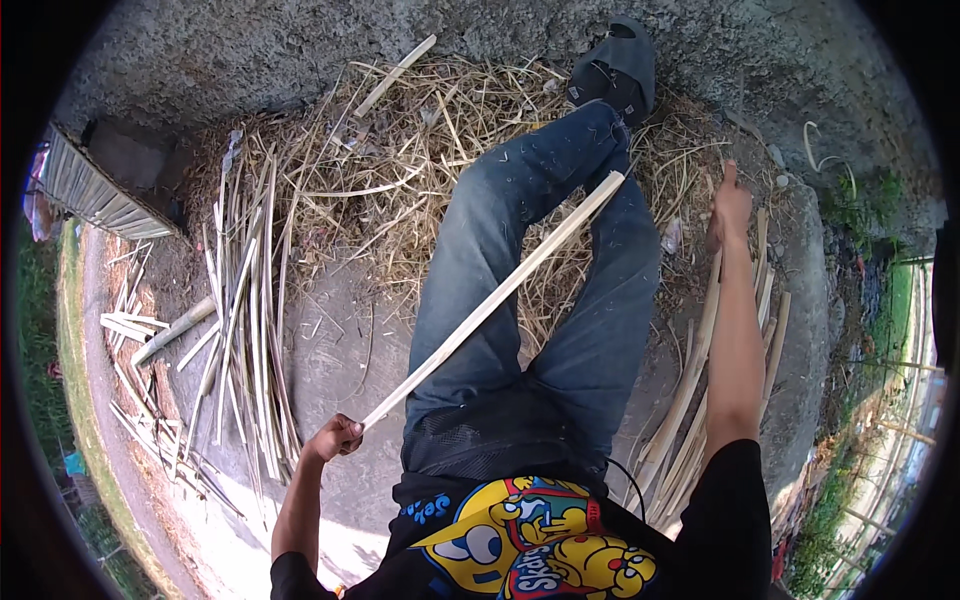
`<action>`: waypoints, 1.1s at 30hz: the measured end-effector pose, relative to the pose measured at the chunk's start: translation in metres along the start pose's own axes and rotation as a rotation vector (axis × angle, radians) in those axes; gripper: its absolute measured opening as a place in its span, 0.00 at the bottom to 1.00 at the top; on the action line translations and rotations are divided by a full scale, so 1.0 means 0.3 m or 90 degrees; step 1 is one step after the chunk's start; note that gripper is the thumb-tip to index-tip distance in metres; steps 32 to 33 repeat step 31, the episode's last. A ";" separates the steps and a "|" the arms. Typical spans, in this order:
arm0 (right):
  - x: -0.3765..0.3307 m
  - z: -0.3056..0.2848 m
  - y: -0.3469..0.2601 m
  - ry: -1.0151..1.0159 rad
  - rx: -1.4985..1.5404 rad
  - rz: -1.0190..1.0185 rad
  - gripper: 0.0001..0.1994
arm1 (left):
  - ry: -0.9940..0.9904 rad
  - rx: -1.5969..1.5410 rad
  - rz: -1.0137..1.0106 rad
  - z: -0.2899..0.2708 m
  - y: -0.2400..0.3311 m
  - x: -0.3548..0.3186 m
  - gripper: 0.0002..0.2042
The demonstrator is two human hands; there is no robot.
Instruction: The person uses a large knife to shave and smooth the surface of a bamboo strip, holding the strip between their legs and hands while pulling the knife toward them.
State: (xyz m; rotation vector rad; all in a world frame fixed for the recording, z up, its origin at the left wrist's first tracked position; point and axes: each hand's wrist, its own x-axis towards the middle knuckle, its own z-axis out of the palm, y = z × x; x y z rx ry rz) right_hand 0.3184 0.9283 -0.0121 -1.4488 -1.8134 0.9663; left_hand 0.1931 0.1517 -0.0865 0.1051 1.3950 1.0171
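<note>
My left hand (pixel 337 438) is closed around the near end of a long, pale split bamboo strip (pixel 490 303). The strip slants up to the right across my jeans (pixel 475 235), its far end near my lower leg. Out to the right, my right hand (pixel 732 208) is raised above a bundle of bamboo strips (pixel 693 375), with its fingers curled and one digit pointing away from me. Something thin may be in that hand, but I cannot make it out.
A pile of loose bamboo strips (pixel 262 350) lies on the left, with a thicker bamboo piece (pixel 175 330) beside it. Curled shavings (pixel 400 180) cover the ground around my feet. A rough grey wall (pixel 300 50) runs along the far side; a slatted panel (pixel 105 185) stands far left.
</note>
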 end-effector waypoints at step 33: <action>-0.511 0.211 -0.077 -0.364 -0.223 -0.236 0.25 | -0.163 -0.278 -0.119 0.176 0.290 0.114 0.27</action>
